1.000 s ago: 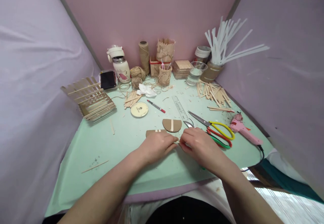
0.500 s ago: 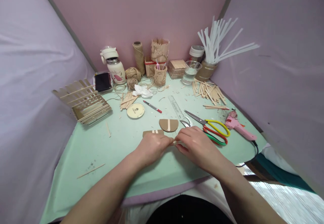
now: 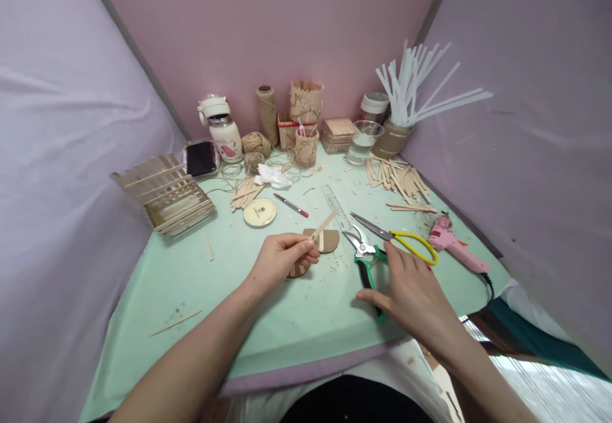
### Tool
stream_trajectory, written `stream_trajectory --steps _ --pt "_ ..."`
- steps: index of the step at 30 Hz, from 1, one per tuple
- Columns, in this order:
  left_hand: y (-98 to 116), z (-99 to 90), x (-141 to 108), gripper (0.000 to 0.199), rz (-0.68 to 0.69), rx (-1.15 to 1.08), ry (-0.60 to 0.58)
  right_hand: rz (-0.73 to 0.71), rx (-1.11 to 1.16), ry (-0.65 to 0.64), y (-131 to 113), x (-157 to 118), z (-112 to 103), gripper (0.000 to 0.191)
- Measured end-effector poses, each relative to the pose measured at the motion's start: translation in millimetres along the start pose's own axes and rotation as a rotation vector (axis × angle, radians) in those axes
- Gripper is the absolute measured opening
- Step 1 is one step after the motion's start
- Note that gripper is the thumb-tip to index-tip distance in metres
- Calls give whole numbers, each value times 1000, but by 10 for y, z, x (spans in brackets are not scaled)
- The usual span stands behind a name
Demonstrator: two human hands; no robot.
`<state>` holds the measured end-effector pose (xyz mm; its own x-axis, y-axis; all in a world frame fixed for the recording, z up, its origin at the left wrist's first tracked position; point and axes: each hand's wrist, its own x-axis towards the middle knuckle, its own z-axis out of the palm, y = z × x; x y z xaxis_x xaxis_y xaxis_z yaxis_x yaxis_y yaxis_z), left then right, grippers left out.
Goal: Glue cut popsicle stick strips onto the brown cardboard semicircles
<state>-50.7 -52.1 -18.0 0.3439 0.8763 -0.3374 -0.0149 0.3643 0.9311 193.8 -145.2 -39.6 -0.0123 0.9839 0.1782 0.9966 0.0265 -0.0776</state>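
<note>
My left hand point(image 3: 287, 258) pinches a short flat craft stick point(image 3: 325, 224) between thumb and fingers, its free end tilted up to the right. Below the stick lies a half-round cardboard piece point(image 3: 329, 242) with a pale strip across it. Another cardboard piece point(image 3: 299, 271) is partly hidden under my left hand. My right hand point(image 3: 408, 286) is open, thumb and fingers spread over the handles of the green-handled pruning shears point(image 3: 366, 263). Its thumb crosses one handle; whether it presses on it I cannot tell. Scissors point(image 3: 377, 226) with a yellow handle lie just beyond its fingertips.
A pink glue gun point(image 3: 454, 244) lies at right, its cord over the edge. Loose craft sticks point(image 3: 399, 177), a cup of water point(image 3: 364, 142) and a white bottle point(image 3: 224, 136) stand farther back. A stick basket point(image 3: 176, 206) sits at left; a ruler point(image 3: 337, 206) lies mid-table.
My hands have come apart. The left has lifted the craft stick; the right has moved right to the pruning shears, which now point away with their handles toward me.
</note>
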Motion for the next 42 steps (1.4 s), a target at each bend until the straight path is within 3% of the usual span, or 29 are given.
stream_trajectory --steps 5,11,15,19,23,26,32,36,42 --pt "38 6 5 29 -71 -105 8 105 -80 -63 -157 -27 33 97" --pt "117 12 10 9 -228 -324 31 182 45 -34 -158 33 -47 70" --pt "113 -15 36 10 -308 -479 37 293 469 -103 -104 12 -225 72" --pt "96 -42 57 12 -363 -566 24 356 1012 -391 -73 7 -427 69" --pt "105 -57 61 12 -406 -607 32 333 1252 -548 -108 38 -491 66" --pt "104 -54 50 12 -404 -587 19 297 1282 -591 -159 62 -493 64" --pt "67 -2 -15 18 -172 -260 -36 276 1194 -600 -242 67 -578 60" --pt "59 22 -41 28 -152 -123 -65 307 1212 -620 -278 38 -589 62" --pt "77 42 -59 27 -163 -96 -117 276 1217 -630 -335 48 -556 60"
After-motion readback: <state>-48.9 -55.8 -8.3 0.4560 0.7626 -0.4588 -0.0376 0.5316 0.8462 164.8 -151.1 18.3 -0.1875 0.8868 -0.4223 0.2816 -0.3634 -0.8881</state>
